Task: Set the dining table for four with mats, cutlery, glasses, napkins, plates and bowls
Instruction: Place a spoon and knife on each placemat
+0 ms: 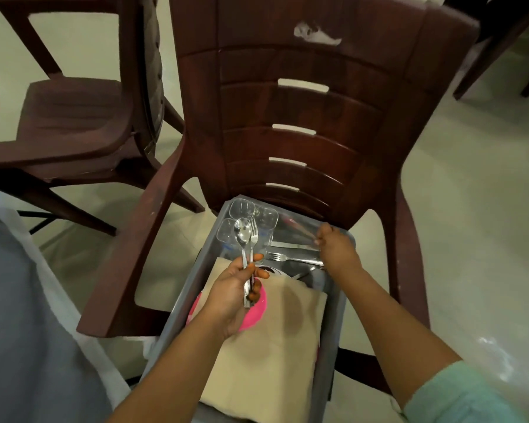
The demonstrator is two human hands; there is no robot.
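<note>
Brown chair (303,117) bears grey bin (333,306); left hand (235,288) grips spoon (242,236).

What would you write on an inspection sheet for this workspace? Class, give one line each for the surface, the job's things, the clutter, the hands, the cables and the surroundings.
Surface: grey crate resting on the seat of a brown chair.
Job's things: clear glasses at the crate's far end; loose cutlery beside them; beige mats over a pink plate.
Clutter: nothing seen.
Hands: left hand holds a spoon and fork upright; right hand reaches into the crate, pinching something blurred.
Cables: nothing seen.
Surroundings: second chair to the left, pale floor.
</note>
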